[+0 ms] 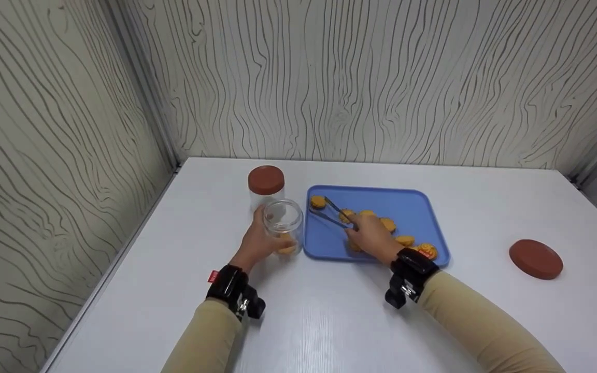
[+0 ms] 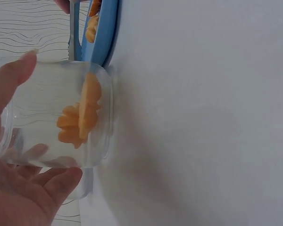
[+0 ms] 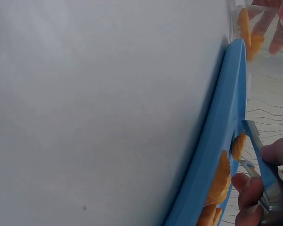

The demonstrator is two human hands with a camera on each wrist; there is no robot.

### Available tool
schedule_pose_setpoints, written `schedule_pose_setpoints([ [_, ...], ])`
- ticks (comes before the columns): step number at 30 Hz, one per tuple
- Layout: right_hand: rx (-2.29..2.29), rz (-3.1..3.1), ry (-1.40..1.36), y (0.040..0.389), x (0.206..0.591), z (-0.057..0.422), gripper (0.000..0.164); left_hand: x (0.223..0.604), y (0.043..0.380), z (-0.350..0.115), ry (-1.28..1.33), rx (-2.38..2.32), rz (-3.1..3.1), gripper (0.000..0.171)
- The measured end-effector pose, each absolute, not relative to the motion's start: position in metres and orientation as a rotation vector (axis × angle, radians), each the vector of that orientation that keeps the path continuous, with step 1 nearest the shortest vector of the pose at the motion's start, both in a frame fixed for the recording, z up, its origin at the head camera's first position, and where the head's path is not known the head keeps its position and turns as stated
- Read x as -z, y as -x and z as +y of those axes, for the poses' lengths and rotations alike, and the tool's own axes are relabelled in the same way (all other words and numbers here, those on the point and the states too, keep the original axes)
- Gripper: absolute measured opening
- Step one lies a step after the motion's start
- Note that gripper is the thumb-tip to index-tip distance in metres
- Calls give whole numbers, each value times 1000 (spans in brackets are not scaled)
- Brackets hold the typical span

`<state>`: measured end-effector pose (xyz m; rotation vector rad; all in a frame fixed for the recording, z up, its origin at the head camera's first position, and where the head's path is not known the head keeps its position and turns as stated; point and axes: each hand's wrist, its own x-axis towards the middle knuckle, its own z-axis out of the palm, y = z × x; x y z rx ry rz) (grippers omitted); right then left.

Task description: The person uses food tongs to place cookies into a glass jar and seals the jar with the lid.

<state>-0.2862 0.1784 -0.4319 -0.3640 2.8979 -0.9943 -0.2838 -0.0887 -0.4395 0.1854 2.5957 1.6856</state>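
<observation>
My left hand (image 1: 257,242) grips an uncapped clear jar (image 1: 284,224), thumb and fingers on opposite sides. Inside, orange-yellow scalloped biscuit-like pieces (image 2: 88,110) lie at the bottom. A pair of metal tongs (image 1: 329,218) is held in my right hand (image 1: 373,235), its tips apart over the blue tray (image 1: 407,202). Those tips are beside a round yellow piece (image 1: 318,202) in the tray's far left corner; whether they touch it I cannot tell. Several more pieces (image 1: 427,251) lie on the tray, partly hidden by my right hand.
Behind the open jar stands a second jar (image 1: 266,186) with a reddish-brown lid. A loose lid (image 1: 536,259) of the same colour lies at the right of the white table (image 1: 319,321). Patterned panels (image 1: 340,77) rise behind the table and at its sides.
</observation>
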Motion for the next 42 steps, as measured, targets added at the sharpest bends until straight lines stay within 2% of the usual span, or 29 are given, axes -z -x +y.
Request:
schedule_pose_setpoints([
  [6, 943, 2916, 329, 290, 435, 176, 36, 441, 283, -89, -232, -1729, 2590, 99],
  [18, 1107, 2845, 311, 290, 439, 173, 29, 440, 283, -86, -167, -1720, 2580, 100],
  [28, 1045, 2959, 437, 284, 439, 181, 29, 442, 283, -88, -213, -1720, 2610, 97],
  [32, 1055, 2976, 432, 280, 438, 187, 34, 441, 283, -88, -237, -1706, 2623, 96],
  [42, 1097, 3005, 457, 266, 431, 203, 35, 441, 283, -89, -160, -1691, 2594, 103],
])
